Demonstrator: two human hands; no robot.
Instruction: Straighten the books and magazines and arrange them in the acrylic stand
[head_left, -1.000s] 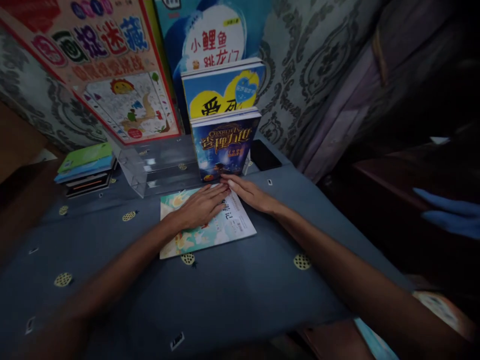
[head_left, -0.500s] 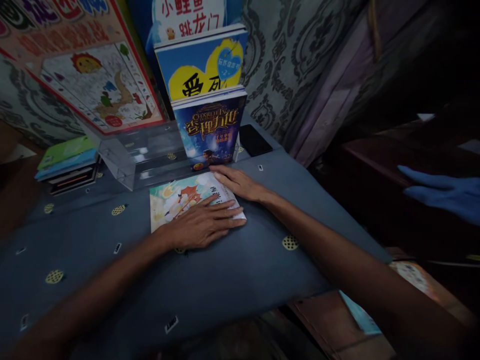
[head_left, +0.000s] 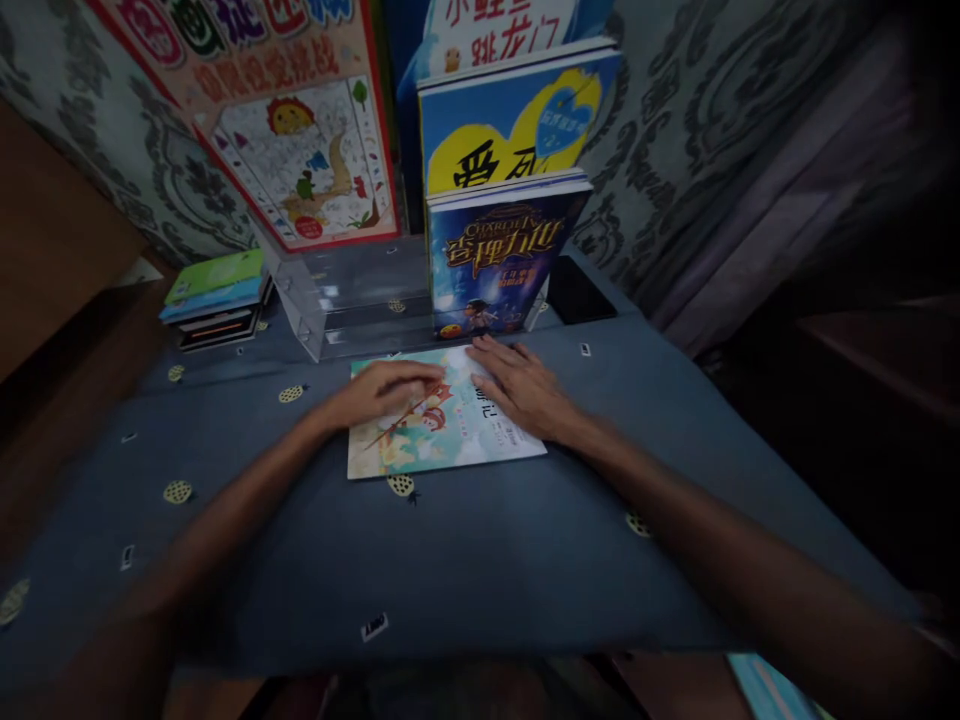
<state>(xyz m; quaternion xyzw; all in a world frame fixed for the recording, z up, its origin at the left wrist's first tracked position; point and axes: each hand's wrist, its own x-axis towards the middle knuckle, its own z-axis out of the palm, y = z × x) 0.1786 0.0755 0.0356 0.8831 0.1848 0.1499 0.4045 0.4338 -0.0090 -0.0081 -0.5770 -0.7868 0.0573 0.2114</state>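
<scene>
A thin picture book (head_left: pixel 465 440) with a pale green and white cover lies flat on the blue patterned tablecloth (head_left: pixel 450 560). Its printed title is partly under my right hand (head_left: pixel 525 388), which rests on the book's upper right part with its fingers stretched out. Over the upper left part is my left hand (head_left: pixel 382 388), its fingers extended and slightly bent, a little blurred. Neither hand grips the book. Just beyond my right fingertips stands a dark blue book (head_left: pixel 495 260) in a clear acrylic rack (head_left: pixel 300 320).
Behind the dark blue book stand a yellow and blue book (head_left: pixel 480 150) and a large red-bordered book (head_left: pixel 300 170). A short stack of books (head_left: pixel 217 300) lies at the left. A black phone (head_left: pixel 579 290) is right of the rack. A patterned curtain (head_left: pixel 690 110) hangs behind.
My left hand has moved up and left, from the book's lower part to its upper left, uncovering more cover. My right hand stays near the upper right. The view has shifted left.
</scene>
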